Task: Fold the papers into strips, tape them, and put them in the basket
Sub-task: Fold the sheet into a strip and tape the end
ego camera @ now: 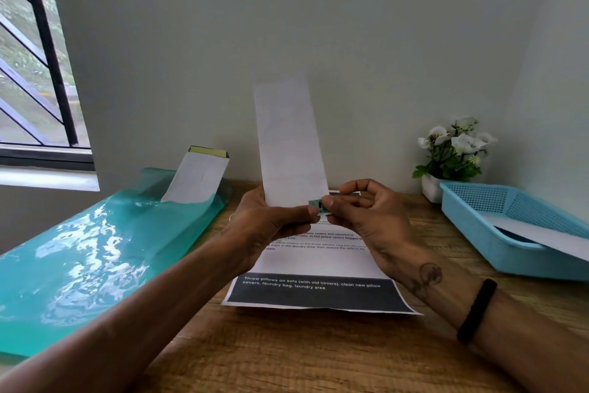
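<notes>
While a folded strip is held upright above the desk, its lower end is gripped by the left hand, thumb laid across the front. A small piece of tape is pinched at the strip's lower right edge by the right hand, thumb and forefinger pressed together on it, the other fingers curled. Both grips are thus closed on something: the left on the strip, the right on the tape.

A printed sheet is seen lying flat on the desk beneath the hands, with a dark band of white text along its near edge. At the right, a blue basket stands on the desk with white paper lying in it, one end overhanging the rim. A potted plant with white flowers is placed just behind the basket, against the wall. At the left, a green folder is noted, with a white paper protruding from its far end. A black band is worn on the right wrist.
</notes>
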